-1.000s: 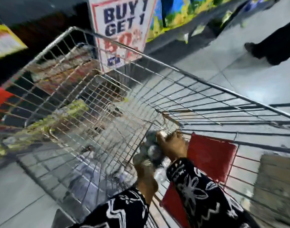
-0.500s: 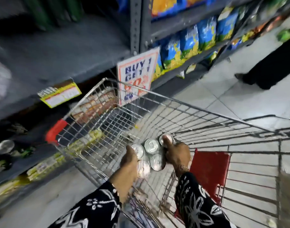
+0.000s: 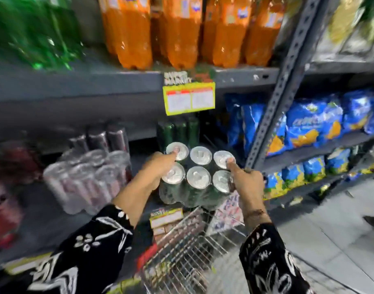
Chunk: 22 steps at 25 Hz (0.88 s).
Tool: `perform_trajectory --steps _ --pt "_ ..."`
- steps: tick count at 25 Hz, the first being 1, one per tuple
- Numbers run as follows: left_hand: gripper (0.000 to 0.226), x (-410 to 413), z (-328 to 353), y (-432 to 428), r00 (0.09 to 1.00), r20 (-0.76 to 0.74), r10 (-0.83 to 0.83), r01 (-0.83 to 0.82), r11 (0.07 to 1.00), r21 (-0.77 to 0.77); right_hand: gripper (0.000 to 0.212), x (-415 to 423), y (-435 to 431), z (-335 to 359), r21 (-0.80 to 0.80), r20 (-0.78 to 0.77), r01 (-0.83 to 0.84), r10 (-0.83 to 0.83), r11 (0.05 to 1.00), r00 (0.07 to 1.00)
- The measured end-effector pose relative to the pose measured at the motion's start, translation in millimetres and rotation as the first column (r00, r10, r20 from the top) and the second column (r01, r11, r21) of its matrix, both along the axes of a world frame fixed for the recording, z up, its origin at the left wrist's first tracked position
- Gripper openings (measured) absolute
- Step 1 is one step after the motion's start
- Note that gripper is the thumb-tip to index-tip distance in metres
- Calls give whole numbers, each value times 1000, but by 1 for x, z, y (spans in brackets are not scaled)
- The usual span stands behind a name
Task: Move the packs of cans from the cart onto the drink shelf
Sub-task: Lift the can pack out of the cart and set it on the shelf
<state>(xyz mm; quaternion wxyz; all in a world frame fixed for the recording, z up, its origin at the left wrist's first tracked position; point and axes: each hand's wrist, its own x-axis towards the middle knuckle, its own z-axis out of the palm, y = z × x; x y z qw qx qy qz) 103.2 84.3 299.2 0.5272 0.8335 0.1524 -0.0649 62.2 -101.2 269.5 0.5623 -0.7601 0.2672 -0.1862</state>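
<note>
A shrink-wrapped pack of green cans (image 3: 198,177) with silver tops is held up in front of the middle drink shelf (image 3: 75,90). My left hand (image 3: 158,168) grips its left side and my right hand (image 3: 246,181) grips its right side, thumbs on the can tops. The wire cart (image 3: 186,253) is below the pack, at the bottom centre. More green cans (image 3: 177,130) stand at the back of the shelf right behind the pack. A wrapped pack of dark cans (image 3: 86,177) lies on the shelf to the left.
Orange soda bottles (image 3: 177,32) and green bottles (image 3: 33,32) fill the shelf above. A yellow price tag (image 3: 189,98) hangs from that shelf's edge. A grey upright post (image 3: 275,98) divides off blue snack bags (image 3: 309,124) at right. Tiled floor lies at right.
Both hands have lifted the pack of cans out of the cart and up to the drink shelf. The view has swung up from the cart to the shelves.
</note>
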Motion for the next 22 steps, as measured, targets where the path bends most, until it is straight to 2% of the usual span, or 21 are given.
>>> perform_trajectory --steps 2,5,9,12,15,17,19,22 --pt "50 37 4 16 1000 12 29 -29 999 30 55 31 18 5 4 -24 -41 41 999 999" --pt "34 78 -4 35 999 3 50 -50 997 -64 55 68 36 -5 56 -74 -60 64 997 995" --pt "50 102 -23 48 994 -105 15 -12 999 36 47 99 52 -30 85 -127 -45 56 995 990" --pt "51 104 -36 47 992 -93 80 -77 996 38 41 103 56 -34 132 -91 -24 36 991 995" --pt "52 92 -53 39 953 44 300 -297 952 -74 34 91 71 -36 201 8 13 -15 980 1000" --pt "48 75 -61 28 874 187 449 -420 890 -177 51 75 91 -45 263 72 10 -30 965 997" --pt "45 56 -62 16 838 189 512 -442 839 -316 63 61 108 -56 300 140 -29 -14 954 990" --pt "50 50 -58 10 843 141 520 -430 807 -405 59 55 112 -65 308 198 -103 42 946 979"
